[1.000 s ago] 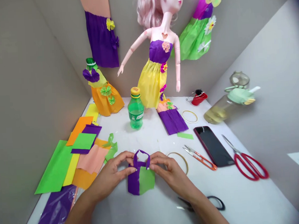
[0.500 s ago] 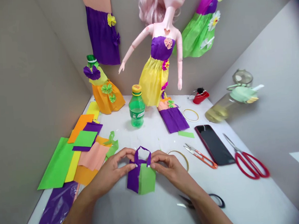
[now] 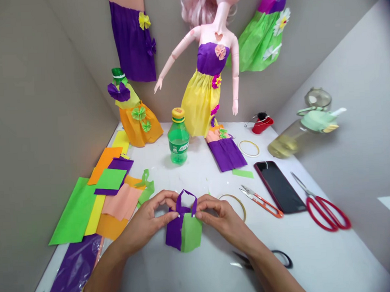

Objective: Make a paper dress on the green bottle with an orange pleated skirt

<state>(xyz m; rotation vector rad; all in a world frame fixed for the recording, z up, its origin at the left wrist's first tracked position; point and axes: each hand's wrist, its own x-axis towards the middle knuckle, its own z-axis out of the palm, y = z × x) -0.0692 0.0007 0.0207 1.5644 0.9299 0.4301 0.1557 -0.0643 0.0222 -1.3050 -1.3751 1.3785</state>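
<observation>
Between my hands is a small purple and green paper bag [image 3: 190, 232] with a purple strip looped above it as a handle. My left hand [image 3: 157, 213] pinches its upper left edge, where the strip meets the bag. At the upper right corner, my right hand [image 3: 214, 211] pinches the other end of the strip, thumb and fingers together. The bag's lower edge hangs just over or on the white table; which one I cannot tell. Black-handled scissors [image 3: 281, 259] lie partly hidden behind my right forearm.
Coloured paper sheets [image 3: 71, 213] lie at the left. A green bottle [image 3: 178, 140] and a doll in a yellow skirt [image 3: 197, 102] stand behind. Rightward are orange thread snips [image 3: 263, 201], a phone [image 3: 278, 187], red-handled scissors [image 3: 327, 213] and a water bottle [image 3: 289, 136].
The view has shifted slightly, so the background sits a little higher. Both hands keep their pinch on the paper bag, which is almost unmoved.
</observation>
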